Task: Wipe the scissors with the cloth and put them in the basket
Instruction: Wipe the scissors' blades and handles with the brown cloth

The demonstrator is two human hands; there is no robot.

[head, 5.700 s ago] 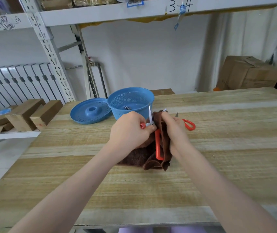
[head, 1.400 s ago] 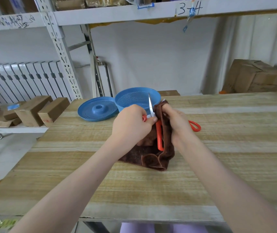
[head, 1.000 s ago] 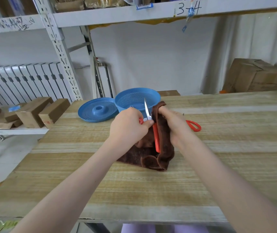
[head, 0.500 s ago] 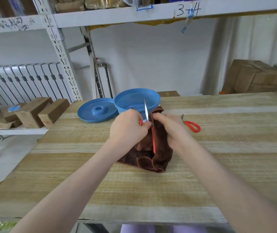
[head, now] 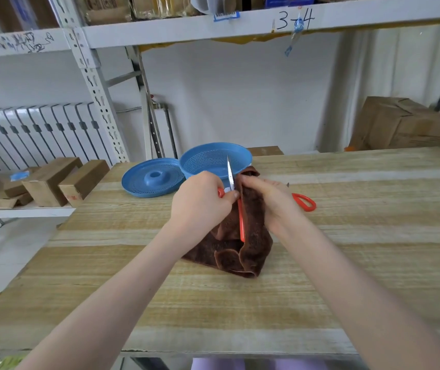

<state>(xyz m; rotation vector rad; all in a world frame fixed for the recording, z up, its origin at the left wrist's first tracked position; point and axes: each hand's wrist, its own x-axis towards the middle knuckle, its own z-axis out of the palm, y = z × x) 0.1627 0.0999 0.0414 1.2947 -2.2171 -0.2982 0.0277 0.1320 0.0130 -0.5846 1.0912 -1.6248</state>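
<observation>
Cloth: your brown cloth (head: 240, 249) sagged onto the table (head: 347, 263), nearest you
Left hand: your left hand (head: 200, 206) pinched the scissors (head: 241, 222) near the pivot
Right hand: your right hand (head: 272, 201) gripped the cloth against them
Axis: near upright, blade tip pointing up and away
Basket: the basket (head: 202, 162) sat just beyond the tip; your left hand looked nearer

A wooden table (head: 347, 263) was set before a white wall (head: 240, 97). Behind the table metal shelving (head: 160, 32) was erected; left of the table a radiator (head: 39, 129) was mounted, and past its far right corner a cardboard box (head: 397, 124) was seen.
</observation>
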